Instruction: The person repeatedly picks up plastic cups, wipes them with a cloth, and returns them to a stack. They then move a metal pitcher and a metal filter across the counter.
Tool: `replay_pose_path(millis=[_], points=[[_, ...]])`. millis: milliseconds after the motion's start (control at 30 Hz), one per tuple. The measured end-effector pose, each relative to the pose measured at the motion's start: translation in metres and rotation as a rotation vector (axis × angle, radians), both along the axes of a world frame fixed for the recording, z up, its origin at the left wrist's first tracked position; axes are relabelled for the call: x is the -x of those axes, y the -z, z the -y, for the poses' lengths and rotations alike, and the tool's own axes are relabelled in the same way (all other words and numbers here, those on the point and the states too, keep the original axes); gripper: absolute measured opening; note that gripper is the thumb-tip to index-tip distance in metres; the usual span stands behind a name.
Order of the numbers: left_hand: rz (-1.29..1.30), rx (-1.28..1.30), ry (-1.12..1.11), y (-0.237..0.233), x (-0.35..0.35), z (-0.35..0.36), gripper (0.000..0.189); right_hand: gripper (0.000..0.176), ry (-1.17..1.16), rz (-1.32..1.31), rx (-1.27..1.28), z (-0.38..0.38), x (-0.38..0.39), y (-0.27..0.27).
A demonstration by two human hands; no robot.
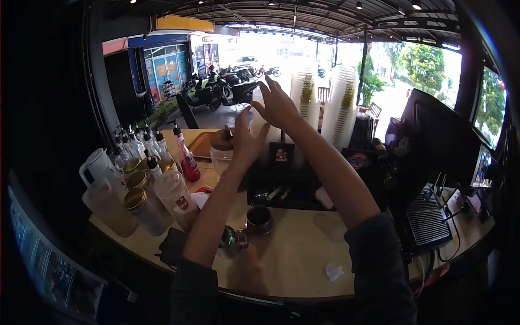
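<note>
Both arms reach forward across the counter to a stack of translucent plastic cups (257,120). My left hand (248,142) is curved around the stack's lower side, thumb and fingers on either side of it. Higher up, my right hand (275,104) closes around the upper part, its fingers partly hiding the cups. Just right of my hands stand two taller cup stacks, a nearer one (306,97) and another (340,108), with gold-green print. A clear jar with a brown lid (221,142) stands left of my left hand.
Pump bottles, a red syrup bottle (188,160), gold-lidded jars (142,203) and a measuring jug (181,200) crowd the left. A metal cup (259,219), a steel pitcher (229,241) and crumpled tissue (334,271) lie nearer. A dark monitor (428,135) and drip grate (429,225) are right.
</note>
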State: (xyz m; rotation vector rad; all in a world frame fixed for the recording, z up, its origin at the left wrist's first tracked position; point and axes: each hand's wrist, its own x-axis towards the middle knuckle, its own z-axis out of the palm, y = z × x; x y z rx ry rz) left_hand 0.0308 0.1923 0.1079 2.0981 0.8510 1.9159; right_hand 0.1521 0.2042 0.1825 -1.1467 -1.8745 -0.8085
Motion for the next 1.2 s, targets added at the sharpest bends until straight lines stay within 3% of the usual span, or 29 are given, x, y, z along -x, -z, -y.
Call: replay_pose_path(millis=[100,167,200,300,367,500,567,633,700,767,867,900,967,1033,1100,1167,1200], points=[[0.017,-0.072,0.085,-0.002,-0.002,0.024,0.057,0.044,-0.143,0.046,0.018,0.048,-0.006,-0.005],[0.026,-0.037,0.112,-0.003,-0.007,0.056,0.050,0.020,-0.202,0.056,0.100,0.082,-0.015,-0.002],[0.047,0.030,0.161,-0.001,-0.009,0.070,0.048,0.018,-0.187,0.060,0.102,0.099,-0.021,0.002],[0.073,0.105,0.256,0.019,-0.028,0.105,0.043,0.013,-0.131,0.066,0.177,0.151,-0.043,0.021],[0.097,0.164,0.501,0.040,-0.043,0.122,0.041,0.011,-0.097,0.066,0.248,0.181,-0.061,0.041],[0.092,0.390,0.745,0.097,-0.085,0.143,0.046,0.012,-0.103,-0.095,0.293,0.231,-0.103,0.089],[0.051,0.453,0.759,0.126,-0.110,0.152,0.051,0.017,-0.212,-0.408,0.358,0.248,-0.125,0.116],[0.008,0.505,0.771,0.148,-0.132,0.162,0.056,0.019,-0.199,-0.486,0.348,0.265,-0.144,0.140],[-0.043,0.511,0.675,0.164,-0.153,0.172,0.067,0.020,-0.234,-0.837,0.269,0.270,-0.163,0.178],[-0.087,0.497,0.635,0.175,-0.171,0.180,0.076,0.022,-0.209,-0.969,0.218,0.269,-0.179,0.223],[-0.157,0.164,0.453,0.190,-0.192,0.182,0.082,0.026,-0.110,-1.138,0.178,0.276,-0.191,0.269],[-0.159,0.161,0.458,0.187,-0.194,0.184,0.082,0.028,-0.033,-1.180,0.194,0.278,-0.191,0.281],[-0.195,0.470,0.685,0.176,-0.192,0.187,0.080,0.026,0.000,-1.178,0.202,0.279,-0.192,0.301],[-0.133,0.439,0.688,0.182,-0.195,0.180,0.076,0.025,0.031,-1.175,0.207,0.280,-0.190,0.302],[-0.072,0.401,0.699,0.189,-0.199,0.172,0.071,0.024,-0.035,-1.377,0.188,0.281,-0.190,0.298],[0.246,0.535,0.780,0.197,-0.200,0.164,0.060,0.020,-0.062,-1.359,0.115,0.277,-0.199,0.302],[0.259,0.527,0.756,0.197,-0.198,0.164,0.055,0.019,-0.212,-1.458,0.219,0.281,-0.203,0.297]])
